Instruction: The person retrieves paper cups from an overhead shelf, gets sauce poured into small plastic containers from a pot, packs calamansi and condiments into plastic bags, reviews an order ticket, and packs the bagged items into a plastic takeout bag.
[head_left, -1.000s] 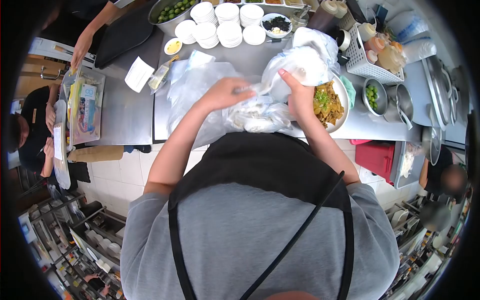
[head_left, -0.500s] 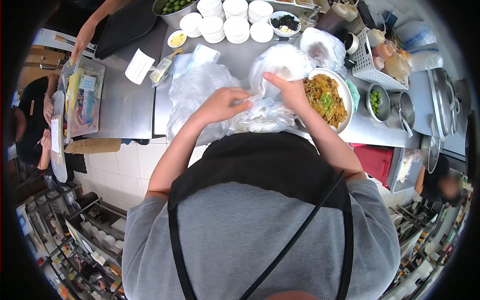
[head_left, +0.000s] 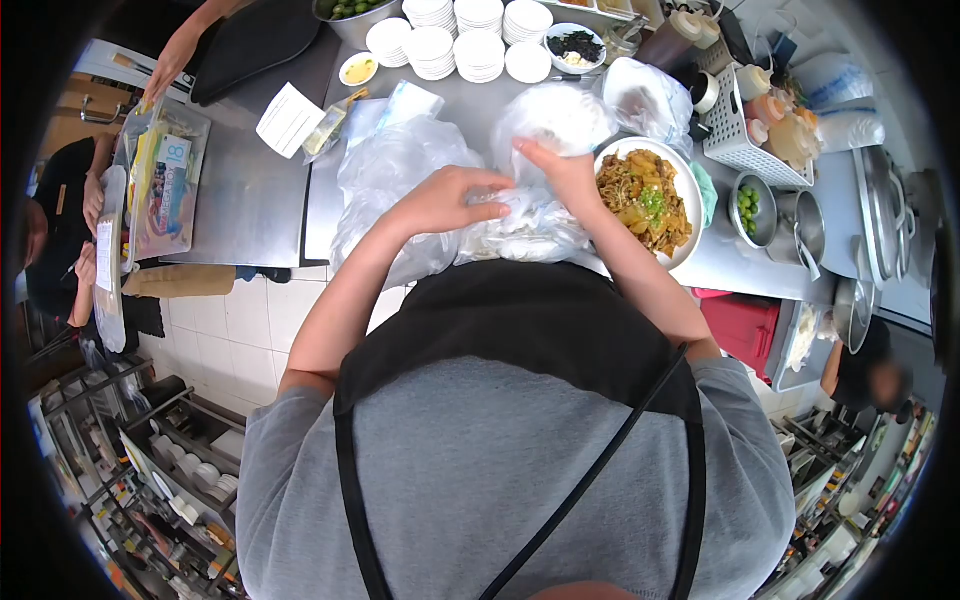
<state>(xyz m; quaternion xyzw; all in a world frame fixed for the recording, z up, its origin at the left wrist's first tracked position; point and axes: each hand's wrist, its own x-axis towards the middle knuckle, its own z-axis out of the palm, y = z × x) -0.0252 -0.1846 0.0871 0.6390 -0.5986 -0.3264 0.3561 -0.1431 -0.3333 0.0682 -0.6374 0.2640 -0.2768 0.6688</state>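
Note:
My right hand [head_left: 565,180] grips a clear plastic bag [head_left: 560,118] with whitish contents. Its thumb lies over the bag's near side and its other fingers are mostly hidden. My left hand [head_left: 445,203] is just left of it, thumb and fingers apart, fingertips beside crumpled plastic bags [head_left: 525,232] at the counter's front edge. Under and behind my left hand spreads a larger heap of clear plastic bags [head_left: 400,165]. To the right of my right wrist sits a white plate [head_left: 690,195] of noodles topped with chopped green onion [head_left: 652,204].
Stacks of white lids [head_left: 480,55] and a bowl of dark seaweed [head_left: 575,47] line the back. A white basket of squeeze bottles [head_left: 755,155] and a metal bowl of limes [head_left: 755,208] stand right. Co-workers' hands [head_left: 92,200] are at a plastic bin [head_left: 175,195] on the left.
My right hand and the bag in it have shifted slightly left, and the bag looks rounder. My left hand's fingertips have moved slightly right. The camera view has shifted a little.

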